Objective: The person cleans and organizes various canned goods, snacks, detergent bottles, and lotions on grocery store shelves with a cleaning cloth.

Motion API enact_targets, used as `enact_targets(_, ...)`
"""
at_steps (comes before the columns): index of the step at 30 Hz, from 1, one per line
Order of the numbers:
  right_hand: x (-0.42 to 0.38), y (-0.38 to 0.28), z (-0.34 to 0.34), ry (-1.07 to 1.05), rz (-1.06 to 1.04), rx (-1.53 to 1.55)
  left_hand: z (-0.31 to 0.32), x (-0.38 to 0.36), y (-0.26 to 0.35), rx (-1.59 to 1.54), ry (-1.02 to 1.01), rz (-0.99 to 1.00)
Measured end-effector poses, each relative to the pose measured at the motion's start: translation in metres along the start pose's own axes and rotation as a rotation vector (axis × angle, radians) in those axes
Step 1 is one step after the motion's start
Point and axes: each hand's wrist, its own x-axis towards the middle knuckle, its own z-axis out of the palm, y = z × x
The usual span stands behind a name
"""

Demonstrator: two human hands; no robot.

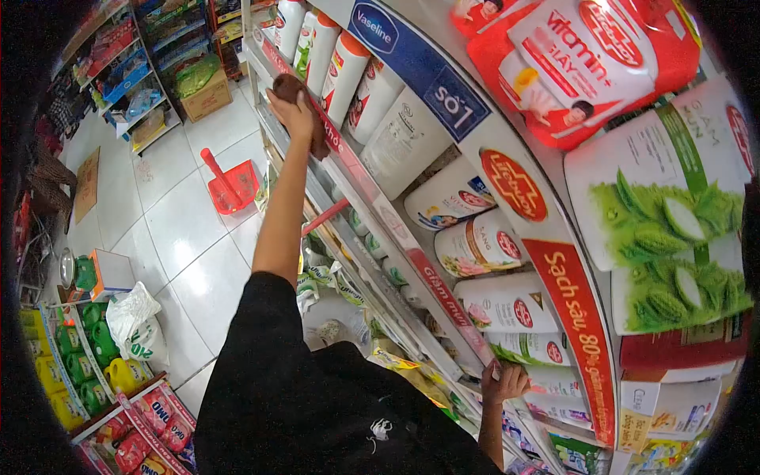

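Observation:
My left hand (291,117) is stretched far forward and presses a dark brown cloth (320,141) against the red and white front strip (388,215) of a shop shelf. Its fingers are bent over the cloth. Lower right, my right hand (505,381) rests on the same shelf's edge, with its fingers curled round it. Behind the strip stand white bottles with orange-red caps, among them a tall bottle (345,77), and several Lifebuoy bottles such as a white one (507,304).
Large refill pouches (586,63) fill the shelf at the upper right. A red dustpan (236,187) lies on the white tiled floor. A white plastic bag (136,323), a cardboard box (207,96) and further racks of goods stand at the left.

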Motion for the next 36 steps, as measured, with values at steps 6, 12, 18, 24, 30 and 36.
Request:
enact_targets(6, 0.000, -0.015, -0.001, 0.026, 0.091, 0.034, -0.058, -0.152, 0.099, -0.133, -0.238, -0.102)
enact_targets(12, -0.010, -0.008, 0.011, 0.016, 0.119, 0.017, -0.125, -0.283, 0.190, -0.071, -0.528, -0.250)
enact_targets(18, -0.007, -0.007, 0.010, 0.085, 0.090, -0.005, -0.071, -0.193, 0.133, -0.009, -0.228, -0.148)
enact_targets(24, -0.008, -0.007, 0.009, 0.089, 0.097, 0.013, -0.056, -0.156, 0.123, -0.002, -0.131, -0.196)
enact_targets(30, -0.005, -0.010, 0.006, 0.117, 0.105, 0.051, -0.146, -0.344, 0.220, -0.124, -0.633, -0.382)
enact_targets(36, -0.008, -0.005, 0.002, 0.045, 0.087, 0.042, -0.124, -0.352, 0.224, -0.186, -0.434, -0.378)
